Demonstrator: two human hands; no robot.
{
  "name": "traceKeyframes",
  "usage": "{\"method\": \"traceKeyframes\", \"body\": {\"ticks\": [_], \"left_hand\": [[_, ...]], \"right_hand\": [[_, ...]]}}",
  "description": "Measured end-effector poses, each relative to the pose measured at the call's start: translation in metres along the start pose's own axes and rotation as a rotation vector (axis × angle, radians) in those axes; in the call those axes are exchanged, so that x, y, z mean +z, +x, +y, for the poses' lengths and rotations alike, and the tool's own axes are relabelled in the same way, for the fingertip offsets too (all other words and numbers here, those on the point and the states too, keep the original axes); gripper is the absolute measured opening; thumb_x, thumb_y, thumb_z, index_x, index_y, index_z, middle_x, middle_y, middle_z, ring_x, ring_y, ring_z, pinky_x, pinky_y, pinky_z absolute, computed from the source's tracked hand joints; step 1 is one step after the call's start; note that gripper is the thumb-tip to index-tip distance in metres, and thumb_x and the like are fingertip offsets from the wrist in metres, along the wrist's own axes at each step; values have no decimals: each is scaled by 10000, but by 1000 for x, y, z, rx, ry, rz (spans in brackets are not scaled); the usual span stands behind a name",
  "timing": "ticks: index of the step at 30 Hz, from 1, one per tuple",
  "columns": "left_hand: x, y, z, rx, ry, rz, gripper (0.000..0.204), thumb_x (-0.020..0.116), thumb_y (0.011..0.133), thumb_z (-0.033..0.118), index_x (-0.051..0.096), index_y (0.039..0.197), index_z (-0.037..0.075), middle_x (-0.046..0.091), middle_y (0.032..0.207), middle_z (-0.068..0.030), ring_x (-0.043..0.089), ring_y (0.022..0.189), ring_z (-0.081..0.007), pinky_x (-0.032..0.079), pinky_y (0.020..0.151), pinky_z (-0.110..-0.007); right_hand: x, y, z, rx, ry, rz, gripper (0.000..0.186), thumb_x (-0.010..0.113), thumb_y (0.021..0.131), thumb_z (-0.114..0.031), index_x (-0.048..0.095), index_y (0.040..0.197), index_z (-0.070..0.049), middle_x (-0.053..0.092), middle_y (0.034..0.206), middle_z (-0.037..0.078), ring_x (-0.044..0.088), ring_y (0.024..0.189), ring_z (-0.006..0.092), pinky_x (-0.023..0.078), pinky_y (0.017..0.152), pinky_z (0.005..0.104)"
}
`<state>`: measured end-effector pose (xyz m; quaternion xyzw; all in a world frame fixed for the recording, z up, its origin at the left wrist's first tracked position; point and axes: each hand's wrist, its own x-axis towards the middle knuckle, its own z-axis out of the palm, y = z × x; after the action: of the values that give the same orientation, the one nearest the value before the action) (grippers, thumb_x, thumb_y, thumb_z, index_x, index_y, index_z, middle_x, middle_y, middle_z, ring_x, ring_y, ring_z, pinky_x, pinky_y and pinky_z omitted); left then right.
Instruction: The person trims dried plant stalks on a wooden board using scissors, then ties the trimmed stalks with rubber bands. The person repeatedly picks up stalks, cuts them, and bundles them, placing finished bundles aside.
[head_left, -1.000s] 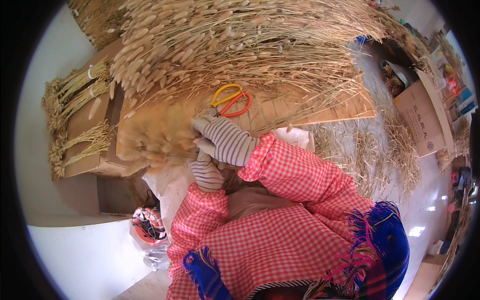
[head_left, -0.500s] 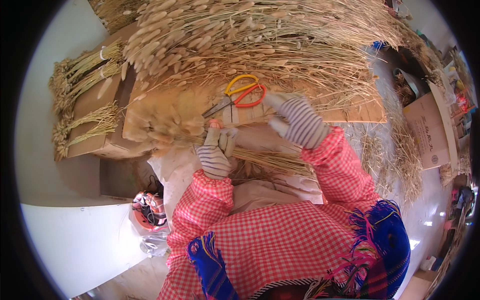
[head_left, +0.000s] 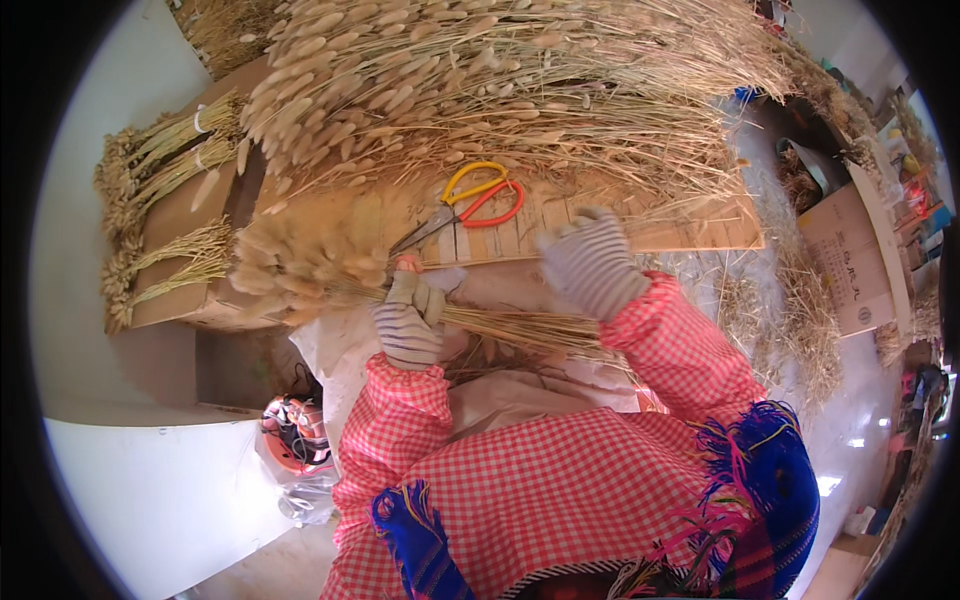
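Note:
A bunch of dried bunny-tail grass [head_left: 310, 270] lies across my lap side of the board, fluffy heads to the left, stems to the right. My left hand [head_left: 408, 318], in a striped glove with a bare thumb tip, is closed round its stems just behind the heads. My right hand [head_left: 592, 262], in a matching glove, hovers above the stem ends near the board's front edge. Motion smears its fingers, and nothing can be made out in them. Scissors [head_left: 455, 210] with one yellow and one red handle rest on the cardboard [head_left: 690, 225], blades pointing toward my left hand.
Loose dried grass [head_left: 480, 90] is heaped over the far side. Tied bundles [head_left: 185, 265] sit on a cardboard box [head_left: 195, 205] at the left. Stem litter [head_left: 790, 290] and a printed carton [head_left: 845, 260] are at the right. A pale cloth [head_left: 520, 395] covers my lap.
My left hand and the bunch have shifted slightly left. My right hand has moved a little down, its fingers less spread than before. The scissors lie as they did on the cardboard.

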<state>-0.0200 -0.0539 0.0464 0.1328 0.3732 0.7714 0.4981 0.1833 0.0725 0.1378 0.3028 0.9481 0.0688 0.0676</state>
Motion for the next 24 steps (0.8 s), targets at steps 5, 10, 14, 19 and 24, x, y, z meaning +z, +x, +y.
{"method": "traceKeyframes", "body": {"ticks": [5,10,14,19,24], "left_hand": [[-22,20,-7,-53,-381,-369,316,297,1048,239,545,973,58,239,559,71,227,444,-92,293,432,-256],[-45,28,-22,19,-267,-276,354,255,1057,261,526,923,77,259,557,70,224,434,-97,276,417,-262],[-53,29,-31,60,-258,-354,325,264,1055,256,512,908,105,258,551,68,217,435,-97,271,417,-257],[-22,16,-20,-26,-278,-433,314,280,1047,254,452,805,149,259,563,55,256,456,-109,254,424,-252],[5,-6,4,66,-91,-145,197,425,1021,250,536,959,98,229,507,69,191,419,-77,186,395,-269]], "right_hand": [[21,-42,78,294,-192,-41,262,560,859,-249,602,1097,-149,662,1045,103,596,1059,246,357,1017,463],[26,-85,148,395,-174,78,504,667,781,-307,541,1241,-143,588,1194,126,534,1155,275,321,1051,490],[-12,-101,134,324,-65,222,655,739,705,-293,507,1290,-113,557,1222,160,535,1138,326,359,1023,492],[-39,-31,19,-191,170,591,528,682,732,-453,554,1076,-73,591,977,129,594,848,322,446,692,458],[-18,20,-54,-252,237,210,446,625,811,-369,531,1130,-73,639,827,140,626,728,317,463,741,456]]}}
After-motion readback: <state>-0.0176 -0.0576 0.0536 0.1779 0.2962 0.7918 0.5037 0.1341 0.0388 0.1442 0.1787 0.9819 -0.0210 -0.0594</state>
